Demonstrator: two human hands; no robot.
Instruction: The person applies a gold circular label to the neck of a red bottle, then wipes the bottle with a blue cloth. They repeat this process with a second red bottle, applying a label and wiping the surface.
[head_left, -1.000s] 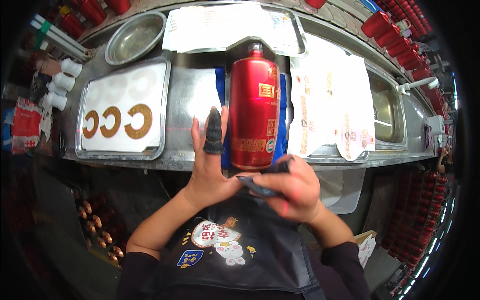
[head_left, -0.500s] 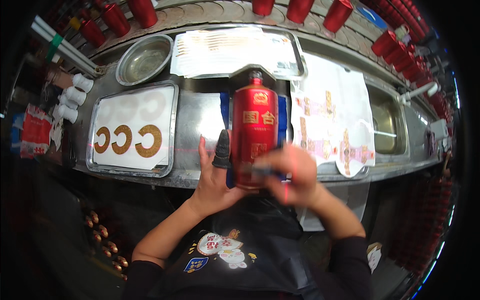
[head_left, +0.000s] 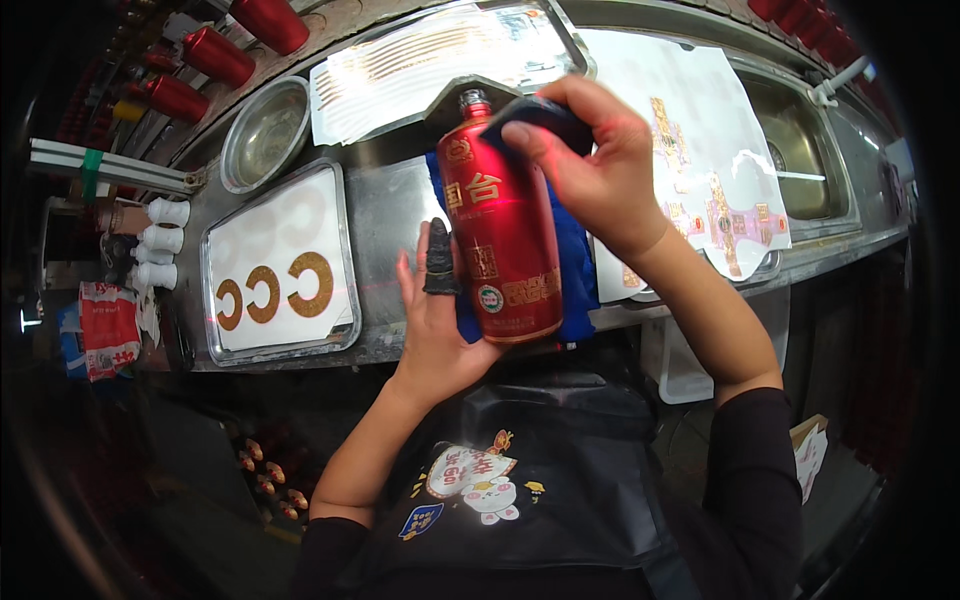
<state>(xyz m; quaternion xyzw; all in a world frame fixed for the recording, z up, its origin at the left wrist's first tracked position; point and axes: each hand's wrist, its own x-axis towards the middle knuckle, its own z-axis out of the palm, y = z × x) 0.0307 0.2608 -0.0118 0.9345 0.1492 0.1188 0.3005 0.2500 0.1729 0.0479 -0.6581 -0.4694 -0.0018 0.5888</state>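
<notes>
A red bottle (head_left: 500, 240) with gold markings lies on a blue cloth (head_left: 577, 262) on the steel counter. My left hand (head_left: 437, 315) steadies the bottle's lower left side; one finger wears a black cot. My right hand (head_left: 590, 160) presses a small dark pad (head_left: 535, 115) against the bottle's shoulder near the neck.
A white tray (head_left: 275, 265) with three gold C-shaped decals sits left of the bottle. A steel bowl (head_left: 263, 130) and a sheet of decals (head_left: 440, 60) lie behind. White sheets with gold decals (head_left: 700, 160) and a sink (head_left: 800, 140) are at right. Red bottles (head_left: 215, 55) line the back.
My right hand has moved from the bottle's base up to its shoulder with the dark pad. The left hand stays at the bottle's lower side.
</notes>
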